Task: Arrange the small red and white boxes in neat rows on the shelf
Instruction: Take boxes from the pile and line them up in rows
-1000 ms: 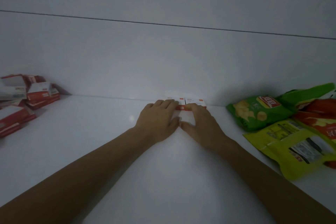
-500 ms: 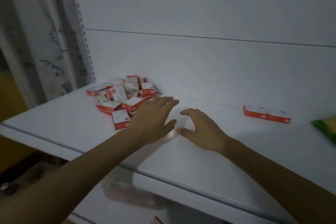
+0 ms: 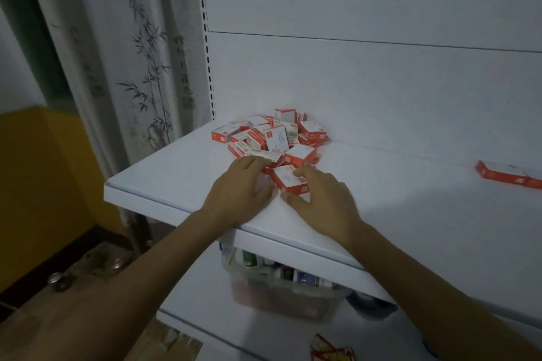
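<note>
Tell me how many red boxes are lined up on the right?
2. One box sits far right on the shelf; the second box touches its right end, cut off by the picture's edge. More may be hidden.

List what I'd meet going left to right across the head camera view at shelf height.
Yellow wall → bamboo-print curtain → slotted shelf post → pile of red and white boxes → short row of boxes.

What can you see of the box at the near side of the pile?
The nearest box is a small flat carton, cardboard by its look, white on top with faint print, red along its sides. It lies flat on the shelf against the pile. The right hand pinches it, fingers on top, thumb at its front.
</note>
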### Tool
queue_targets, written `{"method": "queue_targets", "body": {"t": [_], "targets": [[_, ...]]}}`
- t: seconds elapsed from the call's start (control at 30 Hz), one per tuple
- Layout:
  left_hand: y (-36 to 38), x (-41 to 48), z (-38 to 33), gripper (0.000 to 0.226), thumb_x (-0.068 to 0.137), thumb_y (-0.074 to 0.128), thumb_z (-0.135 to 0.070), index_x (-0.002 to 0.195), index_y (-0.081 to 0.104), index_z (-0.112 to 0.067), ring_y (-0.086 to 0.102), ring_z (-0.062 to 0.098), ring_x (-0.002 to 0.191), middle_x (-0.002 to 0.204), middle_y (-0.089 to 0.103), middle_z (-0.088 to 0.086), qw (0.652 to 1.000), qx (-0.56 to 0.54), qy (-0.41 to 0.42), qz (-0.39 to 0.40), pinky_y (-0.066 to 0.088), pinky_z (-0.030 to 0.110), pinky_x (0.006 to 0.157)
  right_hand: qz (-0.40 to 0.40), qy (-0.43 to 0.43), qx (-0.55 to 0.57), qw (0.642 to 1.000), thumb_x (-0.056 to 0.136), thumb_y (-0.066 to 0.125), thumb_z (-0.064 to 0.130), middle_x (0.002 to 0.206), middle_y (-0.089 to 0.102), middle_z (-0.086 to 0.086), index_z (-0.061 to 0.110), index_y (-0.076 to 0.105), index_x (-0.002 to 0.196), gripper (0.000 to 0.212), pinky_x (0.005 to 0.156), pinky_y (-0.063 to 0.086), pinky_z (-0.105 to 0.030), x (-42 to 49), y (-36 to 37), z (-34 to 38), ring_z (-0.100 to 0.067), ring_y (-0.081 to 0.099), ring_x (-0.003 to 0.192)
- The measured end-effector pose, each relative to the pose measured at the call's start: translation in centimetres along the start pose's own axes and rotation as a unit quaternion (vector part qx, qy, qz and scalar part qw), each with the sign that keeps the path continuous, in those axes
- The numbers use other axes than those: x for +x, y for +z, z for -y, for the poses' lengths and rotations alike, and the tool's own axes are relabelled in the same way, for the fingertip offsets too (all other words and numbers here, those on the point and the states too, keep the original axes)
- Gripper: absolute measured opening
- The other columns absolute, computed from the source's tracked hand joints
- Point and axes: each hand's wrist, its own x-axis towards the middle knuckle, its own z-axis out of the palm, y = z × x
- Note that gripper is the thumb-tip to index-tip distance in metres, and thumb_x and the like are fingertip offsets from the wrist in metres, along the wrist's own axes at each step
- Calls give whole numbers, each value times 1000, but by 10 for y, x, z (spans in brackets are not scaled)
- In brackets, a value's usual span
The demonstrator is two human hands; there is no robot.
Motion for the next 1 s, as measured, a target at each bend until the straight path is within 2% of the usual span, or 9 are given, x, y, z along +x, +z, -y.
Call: {"method": "queue_targets", "body": {"t": [0.2,0.33,0.43,0.53,0.63,0.7,0.77,0.9,1.0], "targets": [[6,-3,8,48,90,50,-45,133,43,-26,45,13,121,135,50,-7,998,-5,36,-59,32,21,91,-76,-8,131,988,78,71,27,115,64,1,17,54,107,35,81,51,-27,-1,-1,-3,-16,62,100],[7,-3,8,49,91,49,-45,135,41,-27,46,13,121,138,48,-8,998,-17,35,-39,35,23,92,-84,-17,146,986,75,71,8,118,61,-2,16,48,114,46,73,45,-11,2,-1,-2,-15,58,106],[8,-2,11,39,92,47,-42,130,48,-30,53,12,111,130,56,-8,999,-25,40,-27,41,23,85,-69,-43,115,990,75,69,3,122,58,-5,13,49,120,50,80,40,-9,4,0,0,-16,53,110],[10,-1,11,37,92,49,-40,127,49,-30,58,13,103,122,60,-8,998,-42,40,-24,42,22,80,-77,-57,115,989,79,66,3,129,53,-7,12,46,127,53,95,42,-20,4,1,-1,-16,49,116],[9,0,11,48,91,50,-39,137,37,-30,58,15,106,125,59,-7,997,-59,41,-13,46,28,84,-89,-74,88,989,81,63,4,123,52,-11,7,48,125,47,88,35,-3,4,1,-1,-10,45,109],[9,0,12,49,91,50,-39,137,36,-31,59,14,105,125,59,-8,997,-56,47,-17,48,29,83,-97,-91,71,988,80,59,7,115,54,-12,6,53,119,39,84,34,2,4,1,-3,-11,46,103],[11,-1,13,44,91,51,-39,133,41,-30,60,13,102,122,60,-8,997,-52,48,-23,47,26,79,-83,-84,78,990,81,59,6,113,56,-10,10,53,116,36,81,39,-2,4,1,-5,-13,51,100],[8,-2,12,42,91,50,-41,130,45,-29,59,13,100,119,62,-7,998,-43,51,-15,45,24,77,-36,-59,97,993,82,62,9,120,59,-4,18,49,119,40,82,53,-25,3,-1,-2,-18,58,106],[4,-5,8,46,89,51,-45,131,45,-27,57,17,107,125,59,-4,998,-17,52,-42,46,29,80,-36,-52,105,992,84,60,8,122,57,-3,19,48,120,40,82,52,-22,1,-1,1,-18,57,108]]}}
